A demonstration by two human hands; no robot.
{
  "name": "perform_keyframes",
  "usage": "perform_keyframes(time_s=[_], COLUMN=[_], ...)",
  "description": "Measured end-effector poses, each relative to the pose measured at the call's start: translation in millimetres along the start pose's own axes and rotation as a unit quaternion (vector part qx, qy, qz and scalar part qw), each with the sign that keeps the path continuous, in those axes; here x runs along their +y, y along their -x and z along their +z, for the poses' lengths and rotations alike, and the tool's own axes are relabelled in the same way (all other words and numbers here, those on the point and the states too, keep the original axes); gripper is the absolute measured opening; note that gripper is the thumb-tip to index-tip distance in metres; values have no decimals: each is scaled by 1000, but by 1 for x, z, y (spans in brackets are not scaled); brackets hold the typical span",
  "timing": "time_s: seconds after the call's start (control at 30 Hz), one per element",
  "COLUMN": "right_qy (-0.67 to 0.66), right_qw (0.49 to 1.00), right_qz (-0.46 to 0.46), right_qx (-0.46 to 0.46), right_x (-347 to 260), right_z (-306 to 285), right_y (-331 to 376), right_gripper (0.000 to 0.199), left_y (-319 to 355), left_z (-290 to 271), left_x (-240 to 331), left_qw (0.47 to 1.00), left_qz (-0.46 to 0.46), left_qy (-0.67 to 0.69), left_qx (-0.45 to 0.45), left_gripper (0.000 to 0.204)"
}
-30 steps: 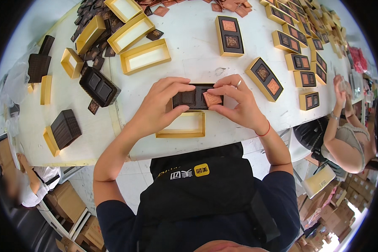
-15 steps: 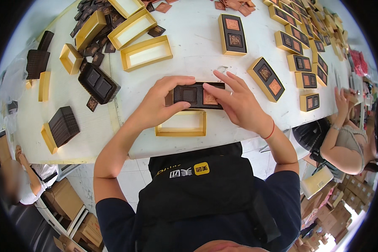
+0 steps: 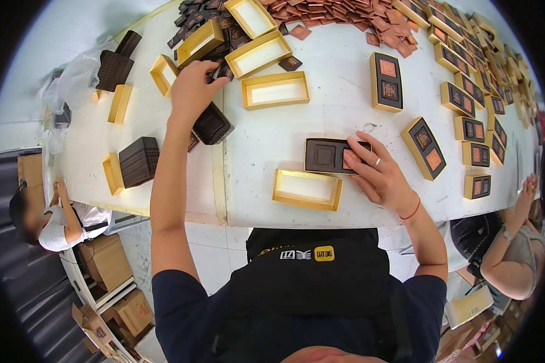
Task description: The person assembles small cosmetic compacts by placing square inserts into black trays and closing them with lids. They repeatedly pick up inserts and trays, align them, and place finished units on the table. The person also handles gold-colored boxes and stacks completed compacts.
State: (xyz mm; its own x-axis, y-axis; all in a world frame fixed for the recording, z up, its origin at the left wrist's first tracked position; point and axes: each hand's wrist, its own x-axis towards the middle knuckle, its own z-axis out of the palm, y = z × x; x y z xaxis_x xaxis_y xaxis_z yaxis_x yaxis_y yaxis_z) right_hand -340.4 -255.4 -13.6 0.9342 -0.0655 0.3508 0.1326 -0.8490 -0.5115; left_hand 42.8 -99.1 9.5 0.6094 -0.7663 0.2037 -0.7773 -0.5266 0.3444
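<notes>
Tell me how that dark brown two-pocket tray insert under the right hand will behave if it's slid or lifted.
The dark brown two-pocket tray insert lies flat on the white table, so it should slide, not roll or tip. It looks thin and moulded, probably light and slightly flexible. The right hand presses only one end, so it may pivot.

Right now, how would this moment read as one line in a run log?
left hand: reaching among dark tray inserts | right hand: pressing on dark tray | empty gold box: on white table near the person
</notes>
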Motion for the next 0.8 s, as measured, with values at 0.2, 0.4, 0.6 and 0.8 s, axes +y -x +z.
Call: perform_keyframes(time_s=[0.2, 0.4, 0.6, 0.8], right_qy=[-30, -28, -36, -40], right_qw=[999, 998, 997, 996], right_qz=[2, -7, -5, -1], right_qx=[29, 52, 66, 79], right_x=[0, 3, 2, 2], right_z=[-4, -3, 1, 2], right_y=[1, 8, 5, 8], right_gripper=[43, 45, 46, 46], left_y=[-27, -10, 73, 80], left_z=[7, -8, -33, -14], left_x=[15, 5, 79, 115], left_qw=[984, 997, 884, 782], left_qz=[0, 1, -3, -100], left_qy=[-155, -49, 433, 527], left_qx=[-92, 51, -177, -318], left_gripper=[36, 22, 21, 18])
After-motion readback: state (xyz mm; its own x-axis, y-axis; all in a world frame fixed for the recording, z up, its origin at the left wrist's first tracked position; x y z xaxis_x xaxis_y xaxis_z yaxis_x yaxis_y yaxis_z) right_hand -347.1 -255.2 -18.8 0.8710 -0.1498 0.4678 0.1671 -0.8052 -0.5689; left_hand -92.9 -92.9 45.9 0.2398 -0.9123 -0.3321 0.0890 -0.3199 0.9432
